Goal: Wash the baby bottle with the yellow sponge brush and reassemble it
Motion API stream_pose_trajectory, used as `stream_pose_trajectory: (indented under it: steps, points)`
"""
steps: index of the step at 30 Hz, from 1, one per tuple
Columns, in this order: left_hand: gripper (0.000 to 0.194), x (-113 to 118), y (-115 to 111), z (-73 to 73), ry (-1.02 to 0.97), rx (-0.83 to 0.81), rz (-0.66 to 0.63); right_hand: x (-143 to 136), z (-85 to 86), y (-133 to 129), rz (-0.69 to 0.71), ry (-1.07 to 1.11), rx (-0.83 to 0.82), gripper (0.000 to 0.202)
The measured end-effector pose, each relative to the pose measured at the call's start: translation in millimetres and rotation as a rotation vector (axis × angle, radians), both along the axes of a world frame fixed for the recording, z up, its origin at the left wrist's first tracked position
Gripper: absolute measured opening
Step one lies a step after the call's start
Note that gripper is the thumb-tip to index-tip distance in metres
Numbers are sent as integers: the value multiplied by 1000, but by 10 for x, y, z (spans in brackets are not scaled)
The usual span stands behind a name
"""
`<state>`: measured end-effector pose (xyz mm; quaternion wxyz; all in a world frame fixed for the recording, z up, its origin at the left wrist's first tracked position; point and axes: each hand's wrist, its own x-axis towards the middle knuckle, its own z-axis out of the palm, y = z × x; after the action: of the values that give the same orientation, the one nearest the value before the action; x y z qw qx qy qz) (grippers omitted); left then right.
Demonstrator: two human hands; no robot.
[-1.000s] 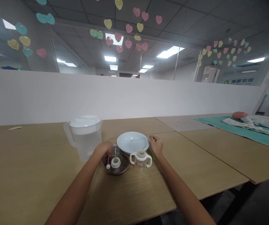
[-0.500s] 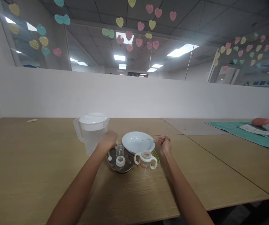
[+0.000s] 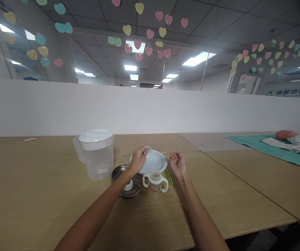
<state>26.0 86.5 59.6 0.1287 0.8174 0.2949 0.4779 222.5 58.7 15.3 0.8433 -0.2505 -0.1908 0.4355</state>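
My left hand (image 3: pixel 137 159) is closed on a small clear plastic cap (image 3: pixel 147 150), held above the left side of the white bowl (image 3: pixel 154 162). My right hand (image 3: pixel 177 164) is turned palm up to the right of the bowl, fingers curled; a thin rod (image 3: pixel 165 152) seems to stick out from its fingertips, barely visible. In front of the bowl stands a clear baby bottle (image 3: pixel 154 188) with two white handles, its top uncovered. Under my left forearm lies a round metal dish (image 3: pixel 136 188) with a white ring-shaped bottle part (image 3: pixel 129 185) in it.
A clear lidded pitcher (image 3: pixel 100 164) holding water stands left of the dish. A green-handled item (image 3: pixel 168 176) lies beside the bowl. At far right, a teal cloth (image 3: pixel 254 144) bears patterned fabric and a reddish object (image 3: pixel 286 135). A white wall (image 3: pixel 139 111) runs behind the table.
My left hand has lifted the clear cap from the metal dish and moved right, over the bowl. My right hand stays beside the bowl. The view has shifted slightly.
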Motion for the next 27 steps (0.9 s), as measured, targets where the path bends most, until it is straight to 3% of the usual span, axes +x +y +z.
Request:
stream_pose_trajectory:
  steps: [6, 18, 27]
  points:
    - [24, -44, 75, -143, 37, -34, -52, -200, 104, -64, 0, -88, 120, 17]
    - [26, -61, 58, -176, 157, -45, -14, -300, 82, -79, -169, -234, 143, 36]
    - [30, -70, 17, -129, 285, 14, 33, -306, 118, -110, -192, -307, 177, 42]
